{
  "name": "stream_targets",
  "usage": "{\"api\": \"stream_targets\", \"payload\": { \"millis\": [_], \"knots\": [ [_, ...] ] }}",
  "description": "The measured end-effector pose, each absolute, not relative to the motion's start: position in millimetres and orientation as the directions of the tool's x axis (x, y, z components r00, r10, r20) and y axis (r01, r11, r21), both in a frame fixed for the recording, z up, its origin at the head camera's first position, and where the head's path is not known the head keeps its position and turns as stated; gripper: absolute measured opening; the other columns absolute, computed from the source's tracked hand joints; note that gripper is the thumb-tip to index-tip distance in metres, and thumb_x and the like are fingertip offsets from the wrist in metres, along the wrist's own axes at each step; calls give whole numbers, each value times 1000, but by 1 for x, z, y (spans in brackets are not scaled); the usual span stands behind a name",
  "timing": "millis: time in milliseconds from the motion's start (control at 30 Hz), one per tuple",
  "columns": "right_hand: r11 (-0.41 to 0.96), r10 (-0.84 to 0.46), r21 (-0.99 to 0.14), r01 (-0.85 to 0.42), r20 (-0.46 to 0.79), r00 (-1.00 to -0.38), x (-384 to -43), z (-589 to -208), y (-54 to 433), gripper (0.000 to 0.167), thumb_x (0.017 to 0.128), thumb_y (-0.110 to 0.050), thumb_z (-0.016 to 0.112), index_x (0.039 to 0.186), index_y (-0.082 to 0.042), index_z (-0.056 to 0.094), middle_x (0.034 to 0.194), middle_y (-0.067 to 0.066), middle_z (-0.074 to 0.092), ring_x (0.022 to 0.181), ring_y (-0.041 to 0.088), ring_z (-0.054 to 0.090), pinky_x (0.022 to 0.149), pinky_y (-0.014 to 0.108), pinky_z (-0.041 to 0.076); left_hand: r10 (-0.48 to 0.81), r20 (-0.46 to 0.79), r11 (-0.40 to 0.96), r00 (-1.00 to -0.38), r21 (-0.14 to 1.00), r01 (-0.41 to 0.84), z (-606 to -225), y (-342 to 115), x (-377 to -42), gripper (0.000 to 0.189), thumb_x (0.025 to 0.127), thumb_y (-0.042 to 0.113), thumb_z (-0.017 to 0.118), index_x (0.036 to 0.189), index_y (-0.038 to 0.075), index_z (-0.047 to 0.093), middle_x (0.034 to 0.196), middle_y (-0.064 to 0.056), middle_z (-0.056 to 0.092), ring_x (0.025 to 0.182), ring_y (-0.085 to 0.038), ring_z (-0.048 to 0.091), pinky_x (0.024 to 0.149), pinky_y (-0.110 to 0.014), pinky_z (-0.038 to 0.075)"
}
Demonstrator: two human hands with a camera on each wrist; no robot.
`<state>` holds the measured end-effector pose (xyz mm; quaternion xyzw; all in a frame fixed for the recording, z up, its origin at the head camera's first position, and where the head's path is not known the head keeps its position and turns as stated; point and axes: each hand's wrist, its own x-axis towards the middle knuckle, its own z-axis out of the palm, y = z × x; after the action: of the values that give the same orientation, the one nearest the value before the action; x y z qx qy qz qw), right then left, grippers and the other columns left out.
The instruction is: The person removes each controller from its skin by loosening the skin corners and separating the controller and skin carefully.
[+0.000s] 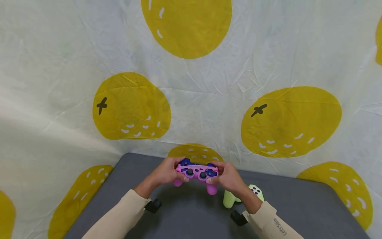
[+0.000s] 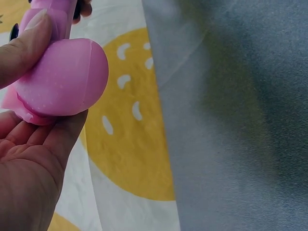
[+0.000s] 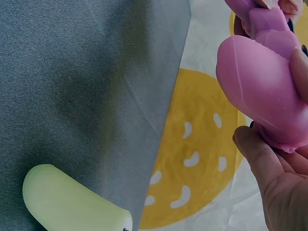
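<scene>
A dark blue game controller (image 1: pixel 211 173) with a pink silicone cover (image 1: pixel 196 171) partly over it is held up above the grey surface. The cover sits over the handles and around the thumbsticks, while blue shows along the top edge and at the buttons. My left hand (image 1: pixel 168 171) grips its left end, thumb near the left handle and fingers behind. Its right end is gripped by my right hand (image 1: pixel 228 176) in the same way. In both wrist views a rounded pink handle (image 2: pixel 62 79) fills the area between thumb and fingers.
A pale green game controller (image 1: pixel 229 199) lies on the grey surface (image 1: pixel 185 219), partly hidden behind my right forearm. White cloth (image 1: pixel 206 109) with yellow fruit prints hangs behind and at the sides. A small black device (image 1: pixel 153 206) is strapped at the left wrist.
</scene>
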<state>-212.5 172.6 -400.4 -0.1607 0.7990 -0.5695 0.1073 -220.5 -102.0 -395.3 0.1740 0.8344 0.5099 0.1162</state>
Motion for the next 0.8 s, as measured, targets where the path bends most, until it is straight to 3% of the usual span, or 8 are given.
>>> {"api": "stream_targets", "payload": {
  "millis": [300, 800],
  "knots": [
    [329, -360, -935, -134, 7, -933, -207, -406, 171, 72, 85, -10, 85, 146, 7, 54, 120, 22, 75, 96, 22, 75, 86, 32, 63, 388, -20, 445, -921, 879, 169, -404, -101, -217, 66, 81, 19, 91, 141, 11, 64, 100, -5, 73, 83, -18, 68, 78, -30, 62],
    [355, -333, -925, -133, 8, -943, -202, -420, 172, 75, 84, -10, 86, 148, 8, 51, 119, 20, 75, 92, 20, 73, 85, 32, 63, 362, -17, 499, -932, 848, 178, -414, -100, -209, 88, 80, 21, 91, 155, 4, 48, 98, -3, 72, 81, -15, 65, 77, -26, 60]
  ]
}}
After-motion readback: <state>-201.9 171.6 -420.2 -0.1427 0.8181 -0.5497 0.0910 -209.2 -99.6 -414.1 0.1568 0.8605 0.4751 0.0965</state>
